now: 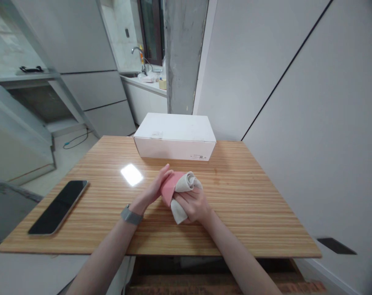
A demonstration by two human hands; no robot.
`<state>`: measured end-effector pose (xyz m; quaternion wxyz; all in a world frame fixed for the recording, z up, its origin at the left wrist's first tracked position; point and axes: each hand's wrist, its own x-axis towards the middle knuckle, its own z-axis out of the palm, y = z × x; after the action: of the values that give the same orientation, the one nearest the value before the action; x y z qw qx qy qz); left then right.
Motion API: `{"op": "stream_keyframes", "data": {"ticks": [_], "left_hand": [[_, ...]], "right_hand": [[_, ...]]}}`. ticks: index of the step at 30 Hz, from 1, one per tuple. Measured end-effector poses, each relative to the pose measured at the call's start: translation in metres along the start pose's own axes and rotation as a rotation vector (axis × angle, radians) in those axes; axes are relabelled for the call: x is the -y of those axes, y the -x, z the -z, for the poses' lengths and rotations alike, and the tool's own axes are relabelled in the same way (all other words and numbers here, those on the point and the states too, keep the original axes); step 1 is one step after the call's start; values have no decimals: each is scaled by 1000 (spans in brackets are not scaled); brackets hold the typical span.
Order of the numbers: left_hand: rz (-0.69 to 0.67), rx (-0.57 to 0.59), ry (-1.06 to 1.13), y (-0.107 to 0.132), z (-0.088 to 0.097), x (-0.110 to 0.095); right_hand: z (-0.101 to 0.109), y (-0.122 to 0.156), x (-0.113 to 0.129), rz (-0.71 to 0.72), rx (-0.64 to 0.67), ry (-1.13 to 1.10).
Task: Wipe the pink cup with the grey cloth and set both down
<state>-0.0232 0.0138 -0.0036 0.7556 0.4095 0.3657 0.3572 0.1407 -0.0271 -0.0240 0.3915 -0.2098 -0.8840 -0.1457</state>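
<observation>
A smooth pink object (170, 186) is between my hands over the middle of the wooden table; its full shape is hidden, so I cannot tell what it is. My left hand (159, 184) holds it from the left side, fingers laid along its upper edge and pointing away from me. Bunched in my right hand (194, 203) is a beige cloth (186, 183), its top rolled over and one corner hanging below the fingers. The cloth presses against the right side of the pink object and covers part of it.
A closed white cardboard box (176, 137) stands at the table's far edge. To the left lies a dark-screened phone (59, 208). The wooden tabletop (250, 205) ends close to a white wall on the right. Beyond is a sink counter with a faucet (139, 55).
</observation>
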Motion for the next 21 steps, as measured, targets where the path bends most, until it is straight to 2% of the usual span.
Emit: {"op": "stream_keyframes", "data": {"ticks": [3, 7, 13, 16, 19, 21], "left_hand": [[-21, 56, -128, 2, -1, -5], [-77, 119, -349, 1, -3, -7], [-181, -27, -442, -4, -5, -1], [-256, -38, -446, -2, -7, 2], [-269, 29, -345, 0, -9, 6], [-255, 88, -257, -1, -9, 9]], "right_hand": [[-1, 1, 2, 19, -4, -26], [-2, 9, -9, 0, -3, -66], [2, 12, -20, -86, -8, -79], [4, 11, -21, -162, -40, -66], [7, 13, -24, -250, -87, -42], [8, 15, -25, -244, -122, -9]]}}
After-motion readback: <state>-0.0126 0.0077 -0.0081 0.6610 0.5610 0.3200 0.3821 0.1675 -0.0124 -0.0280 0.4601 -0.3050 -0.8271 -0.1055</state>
